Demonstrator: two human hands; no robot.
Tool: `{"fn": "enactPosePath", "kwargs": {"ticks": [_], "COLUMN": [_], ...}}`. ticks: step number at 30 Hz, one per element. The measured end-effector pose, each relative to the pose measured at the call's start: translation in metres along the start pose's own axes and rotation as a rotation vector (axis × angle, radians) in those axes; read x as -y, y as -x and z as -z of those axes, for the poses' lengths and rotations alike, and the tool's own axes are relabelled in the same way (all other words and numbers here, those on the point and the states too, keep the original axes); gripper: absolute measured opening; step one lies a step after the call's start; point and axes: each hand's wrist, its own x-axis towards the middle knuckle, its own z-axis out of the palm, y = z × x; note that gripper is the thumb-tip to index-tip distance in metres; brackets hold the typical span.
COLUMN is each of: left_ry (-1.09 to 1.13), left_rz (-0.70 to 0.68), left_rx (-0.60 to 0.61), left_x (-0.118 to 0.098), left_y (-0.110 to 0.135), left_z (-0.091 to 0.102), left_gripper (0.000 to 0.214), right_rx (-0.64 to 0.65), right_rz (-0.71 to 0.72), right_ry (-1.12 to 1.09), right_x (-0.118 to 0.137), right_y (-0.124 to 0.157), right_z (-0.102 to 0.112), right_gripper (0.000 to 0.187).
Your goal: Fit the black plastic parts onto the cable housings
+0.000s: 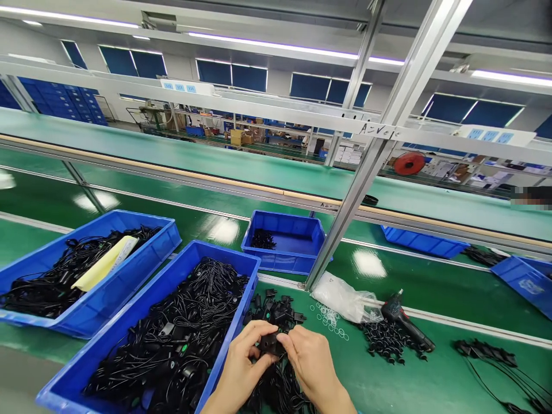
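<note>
My left hand (242, 361) pinches a small black plastic block (268, 344) between thumb and fingers. A dark hole shows in the side of the block that faces me. My right hand (314, 363) is closed against the block's right side; whether its fingertips also hold a smaller part is hidden. Behind my hands lies a pile of similar black blocks (276, 307), and black cables (280, 388) run down beneath them. To the right are several thin white rings (330, 315), a heap of small black curved parts (383, 340) and a black power screwdriver (407, 325) lying across it.
A large blue bin (233, 253) of black cables stands left of my hands, with another blue bin (150, 267) beyond it. A smaller blue bin (284, 263) sits behind. A metal post (345, 224) rises near a clear plastic bag (340, 296). More cabled parts (485, 352) lie right.
</note>
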Motion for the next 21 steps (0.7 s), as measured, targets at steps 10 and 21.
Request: {"fn": "enactPosePath", "kwargs": {"ticks": [10,21], "left_ry": [-0.086,0.119], "left_rz": [-0.016,0.396], "left_rx": [-0.022,0.372], "left_x": [0.003,0.037], "left_y": [0.003,-0.003], "left_z": [-0.001,0.022], "left_gripper": [0.04,0.11], "right_rx": [0.157,0.277], "right_rz": [-0.139,-0.672], "right_ry": [-0.142,-0.928], "right_x": [-0.01,-0.053], "right_y": [0.015,0.023], "right_z": [-0.015,-0.085], "right_gripper": [0.053,0.05]}}
